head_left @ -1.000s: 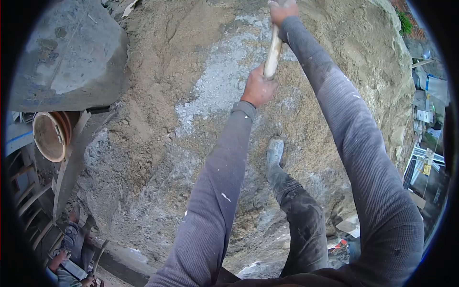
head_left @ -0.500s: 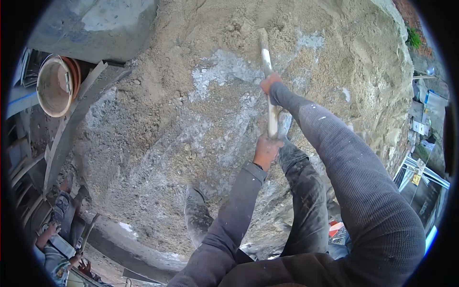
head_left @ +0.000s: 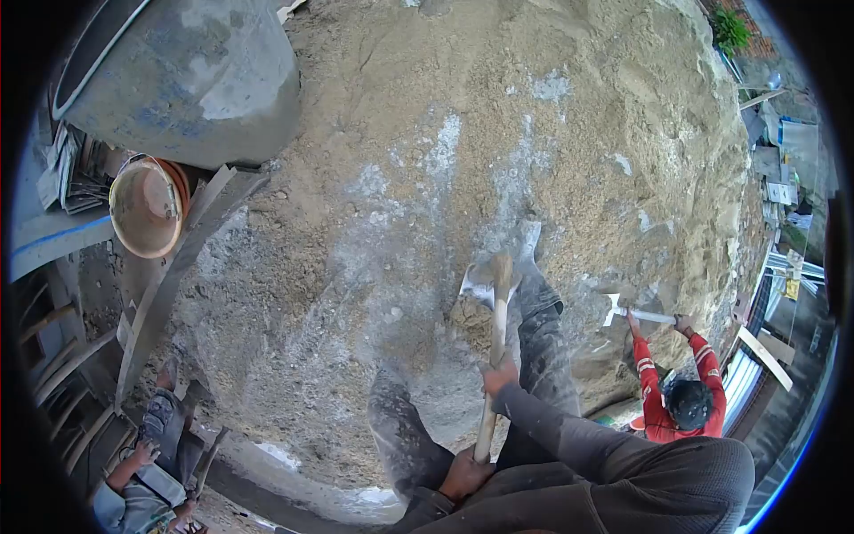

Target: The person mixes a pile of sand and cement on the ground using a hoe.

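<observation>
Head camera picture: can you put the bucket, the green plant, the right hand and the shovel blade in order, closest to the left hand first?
1. Right hand: farther up the shovel handle from the left hand.
2. Shovel blade: handle's far end.
3. Bucket: off left.
4. Green plant: top right.

Head-worn camera looks steeply down from above.

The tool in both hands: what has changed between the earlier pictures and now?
The long-handled tool has been drawn back from far out on the heap toward the body, its blade now near the legs. The left hand and right hand came back too, both still holding it. A co-worker in red has come into view.
</observation>
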Motion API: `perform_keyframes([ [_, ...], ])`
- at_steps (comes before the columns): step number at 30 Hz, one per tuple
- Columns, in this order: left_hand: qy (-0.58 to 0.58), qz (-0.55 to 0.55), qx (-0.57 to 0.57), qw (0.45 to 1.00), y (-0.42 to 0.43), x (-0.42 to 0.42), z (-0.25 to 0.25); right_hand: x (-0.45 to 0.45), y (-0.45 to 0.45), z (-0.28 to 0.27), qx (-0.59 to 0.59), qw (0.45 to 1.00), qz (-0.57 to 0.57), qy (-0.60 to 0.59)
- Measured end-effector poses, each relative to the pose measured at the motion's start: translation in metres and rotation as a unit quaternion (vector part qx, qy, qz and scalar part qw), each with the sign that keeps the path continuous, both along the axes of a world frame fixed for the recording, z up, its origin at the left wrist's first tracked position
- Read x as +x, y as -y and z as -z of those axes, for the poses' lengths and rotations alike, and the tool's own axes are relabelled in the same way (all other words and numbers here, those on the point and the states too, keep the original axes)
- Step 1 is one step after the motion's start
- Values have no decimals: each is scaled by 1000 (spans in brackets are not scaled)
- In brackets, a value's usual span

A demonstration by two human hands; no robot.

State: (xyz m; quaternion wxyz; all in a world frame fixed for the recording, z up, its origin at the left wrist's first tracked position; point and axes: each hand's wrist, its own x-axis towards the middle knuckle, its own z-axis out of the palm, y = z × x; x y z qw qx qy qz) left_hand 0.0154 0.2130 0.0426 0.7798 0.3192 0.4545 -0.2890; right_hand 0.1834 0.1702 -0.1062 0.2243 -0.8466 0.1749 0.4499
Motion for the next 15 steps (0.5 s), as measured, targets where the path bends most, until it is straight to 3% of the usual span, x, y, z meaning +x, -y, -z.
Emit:
perform_keyframes([
  [1,32,-20,8,999,1,22,18,41,-26,-15,40,999,-2,23],
  [3,175,-27,204,963,-8,98,66,134,-56,-4,85,983,-95,130],
  [6,232,-91,258,933,-53,262,148,315,-122,58,130,935,-167,285],
  [9,297,-189,219,910,-133,439,221,505,-226,114,127,786,-300,525],
  [10,319,-167,247,900,-158,491,255,564,-262,133,113,816,-267,500],
  [11,314,-158,229,908,-184,536,276,603,-298,124,74,891,-239,379],
  [12,312,-168,233,905,-206,573,283,644,-321,142,40,858,-327,394],
  [13,292,-180,194,919,-220,597,286,660,-327,168,41,858,-333,388],
  [15,270,-195,157,930,-222,613,303,689,-333,217,-54,761,-540,355],
])
